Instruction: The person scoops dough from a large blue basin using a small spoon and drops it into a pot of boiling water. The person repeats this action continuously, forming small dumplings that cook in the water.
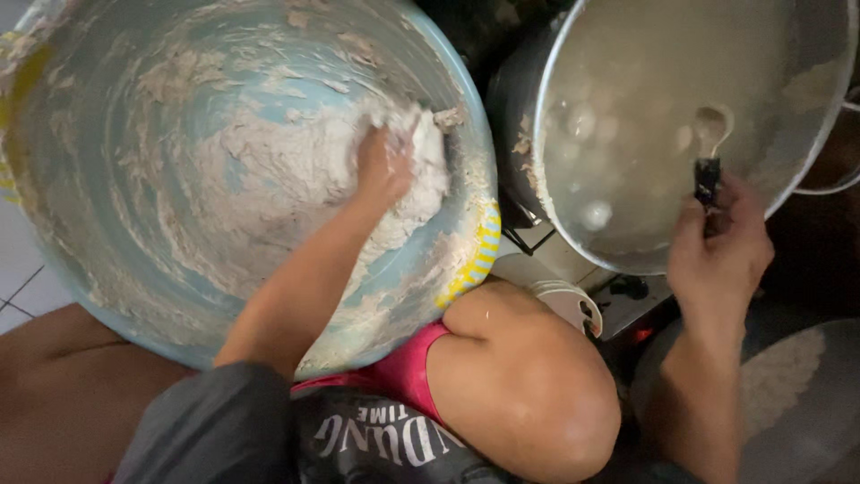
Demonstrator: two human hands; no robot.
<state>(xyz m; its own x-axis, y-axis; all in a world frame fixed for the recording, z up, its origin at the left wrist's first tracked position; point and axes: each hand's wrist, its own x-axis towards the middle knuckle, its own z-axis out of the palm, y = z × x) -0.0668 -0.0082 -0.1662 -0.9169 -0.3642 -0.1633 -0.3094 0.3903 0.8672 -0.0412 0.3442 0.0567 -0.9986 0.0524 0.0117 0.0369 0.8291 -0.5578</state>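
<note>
Item one: my left hand [383, 166], sunk into the dough [296, 179] at the right side of the big blue basin [81, 269]; fingers buried in the paste, so I cannot tell whether they are spread or curled.

Item two: my right hand [717, 251], fingers pressed together round the dark handle of a spoon [710, 143], its bowl dipped in the cloudy water of the metal pot [555, 206].

Step in hand, as I judge it: gathering a lump from the dough while the spoon waits over the pot. The next move calls for a firm squeeze to free one portion.

Contents: the basin holds pale sticky dough, smeared up its walls; the pot holds murky liquid with several pale round balls [587, 125] floating in it
</note>
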